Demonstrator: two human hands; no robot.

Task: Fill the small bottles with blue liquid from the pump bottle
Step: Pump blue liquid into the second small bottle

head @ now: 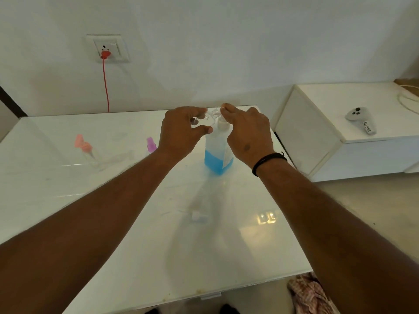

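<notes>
The pump bottle (pixel 216 155) stands upright near the table's far edge, blue liquid filling its lower part. My left hand (pixel 181 130) pinches a small clear bottle (pixel 207 118) between thumb and fingers, held right beside the pump's nozzle. My right hand (pixel 247 134) rests its fingertips on top of the pump head, whose neck shows just below them. A small bottle with a pink spray cap (pixel 85 147) stands at the left. A purple cap (pixel 150 145) peeks out behind my left wrist; what it sits on is hidden. A small pale cap (pixel 197 217) lies on the table nearer to me.
The white glass table (pixel 113 200) ends at the wall behind the bottles. To the right is a white cabinet (pixel 317 137) with a controller (pixel 360 118) on it. A red cable (pixel 105 87) hangs from a wall socket. A checked cloth (pixel 310 293) lies by the table's near right corner.
</notes>
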